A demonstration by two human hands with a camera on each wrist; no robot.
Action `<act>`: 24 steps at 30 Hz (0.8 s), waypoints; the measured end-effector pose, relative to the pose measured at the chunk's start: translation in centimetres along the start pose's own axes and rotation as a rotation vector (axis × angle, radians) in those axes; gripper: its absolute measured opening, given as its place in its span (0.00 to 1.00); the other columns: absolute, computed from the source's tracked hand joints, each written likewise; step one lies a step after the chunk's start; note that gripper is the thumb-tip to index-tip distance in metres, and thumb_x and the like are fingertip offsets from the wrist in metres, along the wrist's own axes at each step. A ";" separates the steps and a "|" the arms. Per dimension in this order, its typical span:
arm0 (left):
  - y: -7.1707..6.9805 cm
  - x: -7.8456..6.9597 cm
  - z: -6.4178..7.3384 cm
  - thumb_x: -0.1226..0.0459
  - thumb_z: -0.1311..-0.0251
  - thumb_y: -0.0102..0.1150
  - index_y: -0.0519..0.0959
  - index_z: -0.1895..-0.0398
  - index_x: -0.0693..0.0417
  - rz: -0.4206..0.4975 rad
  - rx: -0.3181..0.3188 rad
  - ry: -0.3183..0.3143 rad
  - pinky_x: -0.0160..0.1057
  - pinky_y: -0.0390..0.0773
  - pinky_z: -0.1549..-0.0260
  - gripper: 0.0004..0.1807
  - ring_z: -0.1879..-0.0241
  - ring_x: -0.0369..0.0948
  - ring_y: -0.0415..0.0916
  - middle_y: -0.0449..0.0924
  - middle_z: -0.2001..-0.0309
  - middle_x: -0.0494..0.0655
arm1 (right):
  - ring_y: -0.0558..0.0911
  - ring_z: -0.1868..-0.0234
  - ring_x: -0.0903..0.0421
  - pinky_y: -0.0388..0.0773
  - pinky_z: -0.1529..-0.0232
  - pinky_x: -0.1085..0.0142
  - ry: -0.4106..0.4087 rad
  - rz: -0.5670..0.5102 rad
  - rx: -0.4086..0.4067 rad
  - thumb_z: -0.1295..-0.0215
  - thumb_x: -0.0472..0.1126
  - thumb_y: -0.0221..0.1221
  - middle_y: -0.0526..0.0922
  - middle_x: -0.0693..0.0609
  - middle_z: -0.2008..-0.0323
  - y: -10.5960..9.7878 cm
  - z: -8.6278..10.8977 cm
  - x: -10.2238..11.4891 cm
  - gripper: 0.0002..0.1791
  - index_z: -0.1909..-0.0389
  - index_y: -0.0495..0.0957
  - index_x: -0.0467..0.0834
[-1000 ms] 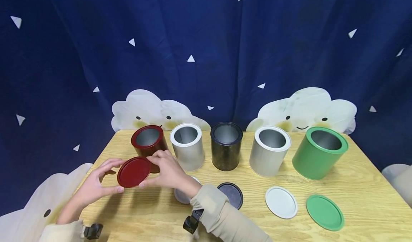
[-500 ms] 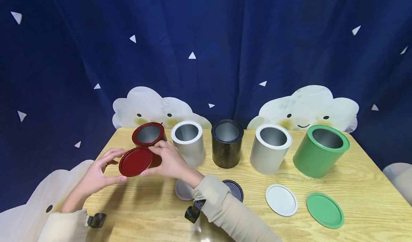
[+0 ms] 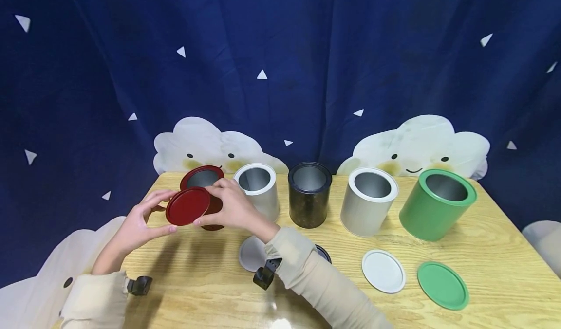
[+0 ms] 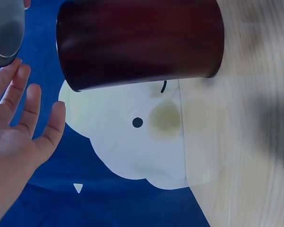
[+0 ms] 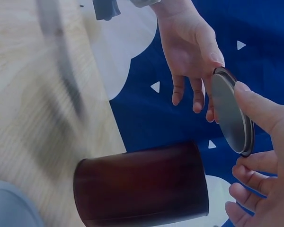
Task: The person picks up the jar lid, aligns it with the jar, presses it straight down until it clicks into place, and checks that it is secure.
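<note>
A round dark red lid (image 3: 188, 206) is held up tilted in the air between both hands. My left hand (image 3: 139, 222) grips its left edge with thumb and fingers. On the opposite edge, my right hand (image 3: 232, 205) pinches the rim between thumb and fingers. Just behind and below the lid stands the open dark red can (image 3: 215, 218), partly covered by the lid and right hand in the head view. The lid's grey underside (image 5: 229, 113) faces the right wrist camera, with the can's side lying lower in that view.
To the right stand a white-rimmed can (image 3: 265, 200), a black can (image 3: 308, 202), another white-rimmed can (image 3: 365, 212) and a green can (image 3: 431, 217), all uncovered. Two white lids (image 3: 252, 253) (image 3: 383, 271), a partly hidden black lid (image 3: 323, 254) and a green lid (image 3: 442, 285) lie in front.
Both hands have raised the red lid and carried it forward and slightly right, toward the red can. It now overlaps the can's near rim in the head view.
</note>
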State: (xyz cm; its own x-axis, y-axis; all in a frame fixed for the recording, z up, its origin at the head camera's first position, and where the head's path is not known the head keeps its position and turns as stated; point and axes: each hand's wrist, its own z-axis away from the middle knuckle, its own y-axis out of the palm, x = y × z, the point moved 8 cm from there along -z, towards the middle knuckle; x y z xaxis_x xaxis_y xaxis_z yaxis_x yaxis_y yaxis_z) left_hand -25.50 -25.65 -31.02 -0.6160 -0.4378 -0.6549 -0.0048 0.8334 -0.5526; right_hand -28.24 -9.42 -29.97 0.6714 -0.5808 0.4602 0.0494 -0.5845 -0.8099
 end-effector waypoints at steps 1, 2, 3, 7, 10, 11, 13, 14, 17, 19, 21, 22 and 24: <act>0.0 0.0 -0.2 0.82 0.69 0.67 0.69 0.45 0.70 0.001 0.000 -0.003 0.26 0.66 0.60 0.38 0.49 0.31 0.63 0.70 0.48 0.38 | 0.69 0.52 0.57 0.64 0.52 0.71 -0.001 -0.001 0.000 0.59 0.59 0.69 0.74 0.51 0.54 -0.1 -0.1 -0.1 0.41 0.45 0.74 0.40; -0.1 0.0 -0.4 0.82 0.69 0.67 0.69 0.45 0.70 0.002 -0.002 -0.006 0.26 0.66 0.60 0.37 0.49 0.31 0.63 0.70 0.48 0.39 | 0.69 0.51 0.57 0.64 0.52 0.71 0.000 -0.003 0.001 0.59 0.59 0.69 0.74 0.51 0.54 -0.2 -0.3 -0.1 0.41 0.45 0.74 0.40; -0.1 0.0 -0.5 0.82 0.69 0.67 0.69 0.45 0.70 0.005 -0.002 -0.007 0.26 0.66 0.60 0.37 0.49 0.31 0.63 0.70 0.48 0.39 | 0.69 0.51 0.57 0.64 0.52 0.70 0.003 -0.005 0.002 0.59 0.59 0.69 0.74 0.51 0.53 -0.3 -0.4 -0.2 0.41 0.45 0.73 0.40; -0.3 0.2 -1.1 0.82 0.68 0.67 0.69 0.45 0.69 0.001 -0.005 -0.010 0.26 0.66 0.59 0.37 0.49 0.31 0.64 0.70 0.48 0.42 | 0.69 0.50 0.57 0.64 0.51 0.70 0.018 -0.025 0.016 0.59 0.59 0.69 0.74 0.51 0.53 -0.5 -0.9 -0.5 0.41 0.45 0.74 0.41; -0.5 0.2 -1.5 0.81 0.67 0.67 0.69 0.45 0.69 -0.004 -0.010 -0.019 0.26 0.66 0.60 0.37 0.50 0.31 0.64 0.70 0.49 0.41 | 0.69 0.51 0.57 0.64 0.53 0.70 0.022 -0.034 0.025 0.58 0.58 0.69 0.74 0.51 0.54 -0.6 -1.4 -0.7 0.40 0.45 0.74 0.41; -0.5 0.2 -1.6 0.81 0.67 0.67 0.69 0.44 0.68 -0.002 -0.011 -0.025 0.27 0.66 0.60 0.37 0.50 0.31 0.64 0.70 0.49 0.41 | 0.69 0.52 0.57 0.65 0.54 0.71 0.024 -0.035 0.027 0.58 0.58 0.68 0.75 0.52 0.54 -0.7 -1.5 -0.7 0.39 0.45 0.74 0.42; -0.6 0.3 -1.9 0.81 0.66 0.66 0.69 0.44 0.68 -0.002 -0.014 -0.032 0.27 0.66 0.59 0.37 0.50 0.31 0.64 0.70 0.49 0.42 | 0.70 0.52 0.57 0.65 0.54 0.71 0.024 -0.034 0.030 0.57 0.58 0.68 0.75 0.51 0.54 -0.7 -1.8 -0.8 0.39 0.44 0.74 0.42; -0.7 0.3 -2.0 0.80 0.65 0.66 0.69 0.44 0.68 -0.001 -0.014 -0.032 0.27 0.66 0.59 0.37 0.49 0.31 0.64 0.70 0.49 0.43 | 0.70 0.52 0.56 0.65 0.54 0.70 0.026 -0.034 0.032 0.57 0.58 0.68 0.75 0.51 0.54 -0.8 -1.9 -0.8 0.39 0.44 0.74 0.42; -0.6 0.4 -2.4 0.80 0.65 0.66 0.69 0.44 0.68 0.002 -0.007 -0.020 0.27 0.66 0.60 0.36 0.48 0.31 0.63 0.69 0.47 0.49 | 0.69 0.51 0.56 0.65 0.54 0.70 0.041 -0.023 0.042 0.57 0.58 0.68 0.75 0.50 0.52 -0.9 -2.2 -1.1 0.40 0.44 0.73 0.41; -0.5 0.5 -2.7 0.80 0.65 0.66 0.69 0.44 0.69 0.003 -0.004 -0.008 0.26 0.66 0.60 0.36 0.48 0.31 0.62 0.68 0.47 0.52 | 0.69 0.51 0.55 0.65 0.53 0.70 0.050 -0.018 0.048 0.57 0.58 0.67 0.75 0.50 0.52 -1.0 -2.3 -1.4 0.40 0.43 0.72 0.41; -0.4 0.6 -3.0 0.80 0.65 0.66 0.68 0.44 0.70 0.000 -0.001 0.000 0.26 0.66 0.60 0.36 0.48 0.31 0.62 0.68 0.47 0.53 | 0.69 0.50 0.55 0.66 0.53 0.70 0.062 -0.022 0.048 0.57 0.58 0.68 0.74 0.50 0.51 -1.1 -2.6 -1.7 0.41 0.43 0.72 0.41; -0.3 0.7 -3.2 0.80 0.64 0.66 0.68 0.44 0.70 0.001 0.002 0.000 0.27 0.66 0.60 0.36 0.48 0.30 0.62 0.68 0.47 0.53 | 0.69 0.50 0.56 0.66 0.54 0.70 0.065 -0.027 0.046 0.57 0.58 0.68 0.74 0.50 0.51 -1.1 -2.7 -1.8 0.41 0.43 0.72 0.40; -0.2 0.9 -3.4 0.79 0.64 0.66 0.68 0.43 0.69 0.002 0.000 -0.014 0.26 0.66 0.60 0.36 0.48 0.30 0.62 0.67 0.47 0.53 | 0.69 0.51 0.56 0.66 0.54 0.70 0.072 -0.039 0.049 0.57 0.57 0.68 0.74 0.49 0.52 -1.0 -2.9 -2.1 0.41 0.43 0.72 0.40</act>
State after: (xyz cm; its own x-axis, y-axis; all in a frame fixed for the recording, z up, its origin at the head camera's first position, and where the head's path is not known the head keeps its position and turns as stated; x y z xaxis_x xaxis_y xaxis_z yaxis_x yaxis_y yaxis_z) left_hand -28.68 -25.11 -29.73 -0.6050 -0.4405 -0.6633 -0.0032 0.8344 -0.5512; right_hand -31.82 -9.22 -29.04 0.6134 -0.5986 0.5152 0.1120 -0.5798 -0.8071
